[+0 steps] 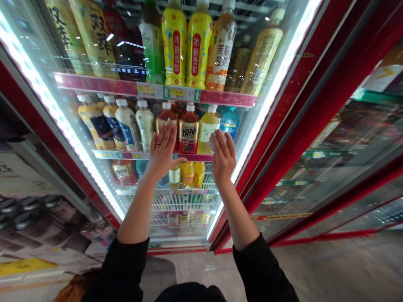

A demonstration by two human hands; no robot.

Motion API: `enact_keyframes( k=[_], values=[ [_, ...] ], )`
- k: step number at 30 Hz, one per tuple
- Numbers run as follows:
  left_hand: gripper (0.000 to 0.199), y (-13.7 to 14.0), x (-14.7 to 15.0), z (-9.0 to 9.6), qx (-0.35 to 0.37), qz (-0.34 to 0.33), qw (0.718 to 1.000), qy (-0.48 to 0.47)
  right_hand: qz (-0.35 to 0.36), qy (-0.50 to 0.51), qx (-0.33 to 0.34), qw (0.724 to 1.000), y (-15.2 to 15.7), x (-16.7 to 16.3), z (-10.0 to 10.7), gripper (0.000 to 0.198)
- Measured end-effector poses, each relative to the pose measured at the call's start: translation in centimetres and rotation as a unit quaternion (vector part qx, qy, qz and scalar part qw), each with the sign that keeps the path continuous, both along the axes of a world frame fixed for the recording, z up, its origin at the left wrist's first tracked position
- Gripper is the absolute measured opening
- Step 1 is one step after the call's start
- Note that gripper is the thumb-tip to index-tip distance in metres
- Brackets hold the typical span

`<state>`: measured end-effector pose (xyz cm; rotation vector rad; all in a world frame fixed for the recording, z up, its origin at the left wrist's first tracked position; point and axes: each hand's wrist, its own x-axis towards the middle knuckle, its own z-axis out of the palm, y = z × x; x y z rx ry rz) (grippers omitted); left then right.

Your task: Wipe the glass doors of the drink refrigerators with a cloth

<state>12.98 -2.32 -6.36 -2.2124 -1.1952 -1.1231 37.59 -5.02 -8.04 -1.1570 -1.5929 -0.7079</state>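
My left hand point(163, 147) lies flat with fingers stretched and thumb out to the side, against the glass door point(217, 201) of a lit drinks fridge. To its right, my right hand point(224, 157) is curled against the same glass. Its fingers press on a small whitish thing that looks like a crumpled tissue point(213, 141), mostly hidden under them. Behind the glass, between the hands, stands a red-brown bottle with a black and gold label point(189, 132). A pale yellow bottle point(206, 128) is partly covered by the right hand.
Tall tea bottles point(175, 46) fill the upper shelf behind the glass. Red door frames point(302, 117) and another glass-fronted case run along the right. At the left are shelves with several dark-lidded jars point(31, 214). Grey tiled floor point(330, 268) lies below.
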Motion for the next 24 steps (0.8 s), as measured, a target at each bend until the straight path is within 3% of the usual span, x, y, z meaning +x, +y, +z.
enact_keyframes(
  k=[3, 7, 9, 11, 14, 16, 19, 21, 24],
  values=[
    [0.138, 0.1, -0.1, 0.0, -0.001, 0.002, 1.000, -0.003, 0.032, -0.061, -0.036, 0.997, -0.8, -0.2, -2.7, 0.081],
    [0.136, 0.1, -0.1, 0.0, -0.002, 0.003, 1.000, -0.006, 0.014, -0.068, -0.051, 0.996, -2.0, 2.6, -6.2, 0.078],
    [0.135, 0.1, -0.1, -0.1, 0.000, 0.002, 1.000, -0.002, -0.013, -0.029, -0.050, 0.998, -1.9, 4.1, -6.4, 0.080],
    [0.136, 0.0, -0.1, -0.1, 0.005, 0.005, 1.000, 0.002, -0.033, 0.023, -0.045, 0.998, -1.2, 4.7, -5.2, 0.081],
    [0.140, -0.1, 0.0, -0.1, 0.018, 0.020, 1.000, 0.008, -0.022, 0.077, -0.044, 0.996, 0.2, 3.5, -2.7, 0.081],
    [0.141, -0.3, 0.0, 0.0, 0.023, 0.031, 0.999, 0.014, -0.001, 0.060, -0.065, 0.996, 0.7, 2.2, -1.8, 0.079],
    [0.140, -0.9, 0.0, 0.1, 0.025, 0.039, 0.999, 0.020, 0.030, -0.037, -0.107, 0.993, -0.1, 1.8, -2.9, 0.073],
    [0.135, -1.3, 0.3, 0.1, 0.024, 0.023, 0.999, 0.030, 0.035, -0.094, -0.115, 0.988, -1.2, 3.0, -4.6, 0.067],
    [0.127, -2.0, 1.7, 0.1, 0.023, -0.022, 0.998, 0.062, 0.013, -0.098, -0.107, 0.989, -2.0, 6.1, -6.2, 0.068]
  ],
)
